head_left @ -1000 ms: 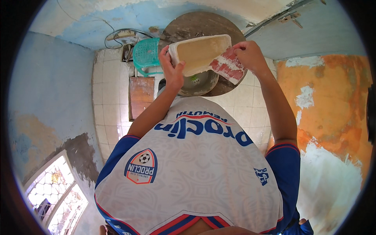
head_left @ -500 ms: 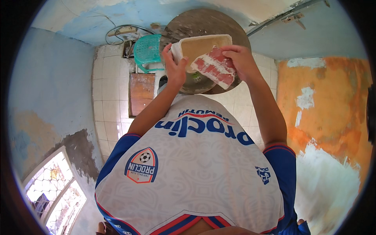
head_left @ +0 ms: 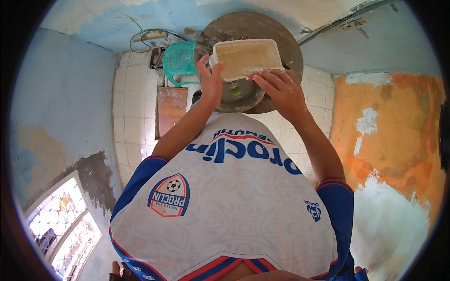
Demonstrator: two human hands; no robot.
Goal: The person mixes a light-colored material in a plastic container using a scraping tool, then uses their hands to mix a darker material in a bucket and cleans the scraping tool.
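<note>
My left hand point(head_left: 211, 82) grips the left end of a rectangular whitish plastic tub point(head_left: 228, 77), with the thumb at its rim. Pale beige liquid or paste point(head_left: 246, 56) lies inside the tub. At the near right rim, my right hand point(head_left: 283, 89) has its fingers bent over a thin red piece smeared with white point(head_left: 252, 75). Only a narrow strip of that piece shows, pressed close to the rim; the hand covers the rest. Whitish smears dot the right hand. Below the tub stands a round grey bucket point(head_left: 255, 98) with a green label.
The tub and bucket are over a round brown tabletop point(head_left: 293, 51). Left of it stands a green plastic stool point(head_left: 180, 58). A brown board point(head_left: 171, 110) lies on the tiled floor point(head_left: 131, 103). Patchy painted walls point(head_left: 389, 126) surround the spot, and a dark cable point(head_left: 159, 33) hangs behind.
My right hand has moved down and turned over at the tub's near right rim. The red and white piece, broadly visible before, is now mostly covered. My left hand stays on the tub.
</note>
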